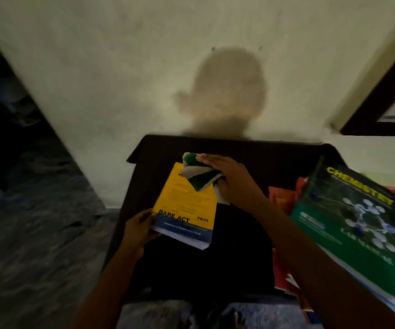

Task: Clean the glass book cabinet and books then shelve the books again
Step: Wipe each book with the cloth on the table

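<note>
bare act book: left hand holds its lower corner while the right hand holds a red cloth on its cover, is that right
Not quite: the cloth is green and white, not red. The rest holds. The head view shows the left hand holding the lower corner of the yellow Bare Act book while the right hand holds that cloth on its cover.

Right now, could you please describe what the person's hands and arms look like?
The left hand and right hand are bare: no gloves, and no rings, watch or bracelet that I can see. Both forearms are uncovered too, with no sleeve in view. The picture is dim and blurred, so small jewellery could be missed.
</note>
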The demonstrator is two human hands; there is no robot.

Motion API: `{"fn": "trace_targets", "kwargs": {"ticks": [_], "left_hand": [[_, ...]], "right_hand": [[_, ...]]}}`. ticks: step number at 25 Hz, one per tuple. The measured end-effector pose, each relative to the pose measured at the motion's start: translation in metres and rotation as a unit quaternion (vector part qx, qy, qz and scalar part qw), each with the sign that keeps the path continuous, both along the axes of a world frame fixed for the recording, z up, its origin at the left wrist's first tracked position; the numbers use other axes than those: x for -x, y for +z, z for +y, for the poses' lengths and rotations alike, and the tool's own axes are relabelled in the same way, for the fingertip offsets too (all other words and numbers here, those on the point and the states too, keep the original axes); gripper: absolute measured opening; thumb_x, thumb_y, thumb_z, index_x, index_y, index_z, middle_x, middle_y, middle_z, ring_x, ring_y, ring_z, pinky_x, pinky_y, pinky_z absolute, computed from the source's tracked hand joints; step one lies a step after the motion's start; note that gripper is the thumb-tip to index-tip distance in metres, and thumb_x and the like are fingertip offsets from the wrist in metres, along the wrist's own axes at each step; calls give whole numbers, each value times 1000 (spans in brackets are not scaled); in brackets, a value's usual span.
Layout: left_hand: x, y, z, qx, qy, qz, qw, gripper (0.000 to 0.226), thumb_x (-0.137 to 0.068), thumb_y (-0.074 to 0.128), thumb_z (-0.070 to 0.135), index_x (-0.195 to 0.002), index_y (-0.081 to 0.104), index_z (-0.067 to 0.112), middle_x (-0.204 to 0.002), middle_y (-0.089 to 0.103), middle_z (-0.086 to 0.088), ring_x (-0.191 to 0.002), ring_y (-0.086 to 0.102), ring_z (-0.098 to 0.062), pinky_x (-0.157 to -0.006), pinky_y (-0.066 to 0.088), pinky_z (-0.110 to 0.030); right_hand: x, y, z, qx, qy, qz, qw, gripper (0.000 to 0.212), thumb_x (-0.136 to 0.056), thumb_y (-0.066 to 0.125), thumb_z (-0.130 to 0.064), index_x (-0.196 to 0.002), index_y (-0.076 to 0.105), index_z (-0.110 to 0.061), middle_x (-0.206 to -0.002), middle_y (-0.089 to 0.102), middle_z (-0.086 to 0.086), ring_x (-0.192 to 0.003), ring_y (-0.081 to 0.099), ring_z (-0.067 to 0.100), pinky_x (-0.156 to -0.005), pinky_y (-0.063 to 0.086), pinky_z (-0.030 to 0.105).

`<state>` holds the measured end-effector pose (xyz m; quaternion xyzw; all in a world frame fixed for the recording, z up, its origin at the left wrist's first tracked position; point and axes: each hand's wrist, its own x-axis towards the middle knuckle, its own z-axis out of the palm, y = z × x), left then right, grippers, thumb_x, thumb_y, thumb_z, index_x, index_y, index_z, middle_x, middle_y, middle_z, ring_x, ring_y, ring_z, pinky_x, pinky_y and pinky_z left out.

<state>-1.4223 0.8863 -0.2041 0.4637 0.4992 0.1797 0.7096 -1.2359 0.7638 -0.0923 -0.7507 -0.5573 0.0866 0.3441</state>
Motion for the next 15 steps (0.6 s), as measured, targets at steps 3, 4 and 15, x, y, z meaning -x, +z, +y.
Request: {"fn": "trace_targets", "kwargs": {"ticks": [3,4,15], "left_hand": [[42,-9,-12,-12,40,15,999,20,-95,50,9,-113,56,12,-85,61,-2,-74,57,-15,-52,53,-20],[50,-14,-14,-14,42,22,999,19,-95,50,11,-113,56,14,-87,62,-2,-76,58,-14,-54,54,-21],[73,-30,-33,82,131,-29,988,14,-95,49,12,-94,62,8,-90,65,-7,-82,61,-16,-61,56,-21]], "right_hand": [[16,-36,27,32,26,35,999,57,-79,50,13,-130,52,-11,-136,51,9,-127,45,22,-110,31,32],[18,-49,36,37,18,49,998,56,-79,50,12,-131,52,-10,-136,50,10,-128,44,22,-111,29,30],[35,-153,73,56,67,-141,986,43,-82,48,-4,-123,59,-11,-123,61,14,-113,58,33,-94,45,47]]}}
